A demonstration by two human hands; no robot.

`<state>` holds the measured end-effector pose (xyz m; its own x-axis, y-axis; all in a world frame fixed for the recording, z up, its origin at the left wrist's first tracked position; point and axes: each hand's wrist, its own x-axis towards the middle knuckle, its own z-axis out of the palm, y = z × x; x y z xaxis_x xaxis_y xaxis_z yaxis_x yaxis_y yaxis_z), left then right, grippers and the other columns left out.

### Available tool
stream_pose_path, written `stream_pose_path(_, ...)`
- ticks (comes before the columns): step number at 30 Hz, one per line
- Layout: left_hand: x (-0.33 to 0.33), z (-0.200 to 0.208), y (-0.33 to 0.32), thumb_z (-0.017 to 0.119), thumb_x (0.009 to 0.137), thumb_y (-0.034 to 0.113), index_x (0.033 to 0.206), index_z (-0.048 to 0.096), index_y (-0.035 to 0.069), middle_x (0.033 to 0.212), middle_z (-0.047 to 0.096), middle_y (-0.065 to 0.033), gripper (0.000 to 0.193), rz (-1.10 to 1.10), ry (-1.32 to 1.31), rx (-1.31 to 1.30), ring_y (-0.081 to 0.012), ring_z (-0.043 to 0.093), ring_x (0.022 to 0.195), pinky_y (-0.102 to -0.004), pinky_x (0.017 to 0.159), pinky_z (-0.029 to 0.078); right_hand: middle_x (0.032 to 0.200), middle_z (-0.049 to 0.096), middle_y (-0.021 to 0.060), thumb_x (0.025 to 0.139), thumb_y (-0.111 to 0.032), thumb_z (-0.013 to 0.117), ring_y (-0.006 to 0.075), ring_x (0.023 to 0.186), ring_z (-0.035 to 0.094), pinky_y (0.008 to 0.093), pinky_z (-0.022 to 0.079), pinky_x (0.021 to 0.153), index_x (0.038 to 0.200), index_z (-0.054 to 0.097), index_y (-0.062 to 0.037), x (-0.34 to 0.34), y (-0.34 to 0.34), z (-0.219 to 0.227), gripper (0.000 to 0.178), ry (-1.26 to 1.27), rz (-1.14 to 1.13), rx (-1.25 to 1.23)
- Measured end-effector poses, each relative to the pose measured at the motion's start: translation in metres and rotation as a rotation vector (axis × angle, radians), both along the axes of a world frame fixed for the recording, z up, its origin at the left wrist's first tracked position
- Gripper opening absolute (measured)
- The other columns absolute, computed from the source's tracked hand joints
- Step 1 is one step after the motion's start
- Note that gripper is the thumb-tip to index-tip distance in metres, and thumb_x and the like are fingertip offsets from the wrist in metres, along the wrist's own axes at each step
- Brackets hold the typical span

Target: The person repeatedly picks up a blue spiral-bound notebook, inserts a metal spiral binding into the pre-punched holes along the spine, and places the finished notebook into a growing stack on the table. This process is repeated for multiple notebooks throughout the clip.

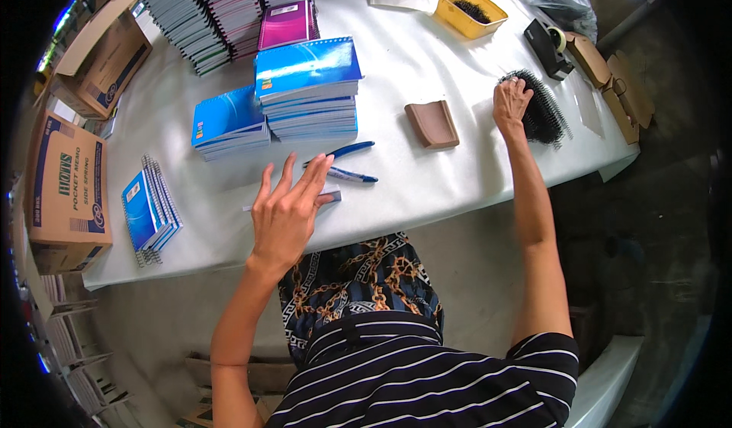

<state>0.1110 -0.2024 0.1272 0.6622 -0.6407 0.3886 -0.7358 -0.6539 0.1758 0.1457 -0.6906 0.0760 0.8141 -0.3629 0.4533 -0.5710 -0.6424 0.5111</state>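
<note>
My left hand [286,213] hovers over the near table edge with its fingers stretched apart, holding nothing. Partly hidden beneath it lies a narrow flat strip [332,197]. Just beyond the fingertips rest pliers with blue handles [352,175], their jaws partly covered by my hand. Over at the right, my right hand [512,104] has its fingers bent and closed at the edge of a pile of black spiral binding coils [543,111]; how many coils it grips is hidden. A brown block with a curved hollow [432,125] sits between the hands.
Blue notebook stacks [309,69] stand beyond my left hand, with taller notebook piles [202,16] behind. Bound blue notebooks [149,208] lie at left beside cardboard boxes [72,188]. A yellow tray [473,27] of black bits and a tape dispenser [550,50] are far right.
</note>
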Motion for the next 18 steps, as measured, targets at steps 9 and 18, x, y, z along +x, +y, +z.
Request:
stream_pose_path(9,-0.001,-0.005,-0.003,0.070,0.083,0.023,0.142,0.047,0.021,0.135,0.058,-0.0007,0.064,-0.024,-0.017,-0.019,-0.0314,0.054,0.125,-0.0506,0.104,0.041,0.114,0.064,0.0160,0.082,-0.018,0.065,0.0323,0.111,0.057,0.0468,0.047,0.085,0.102,0.072,-0.0060,0.001,-0.011,0.029,0.025,0.189,-0.108,0.395)
stream_pose_path(18,0.001,-0.008,-0.004,0.067,0.086,0.026,0.142,0.047,0.020,0.137,0.057,-0.0028,0.060,-0.018,-0.040,0.003,-0.0315,0.056,0.124,-0.0488,0.102,0.043,0.101,0.063,0.0285,0.085,-0.003,0.052,0.0422,0.099,0.063,0.0517,0.051,0.085,0.114,0.050,0.0049,-0.021,0.001,0.048,0.030,-0.117,0.234,0.606)
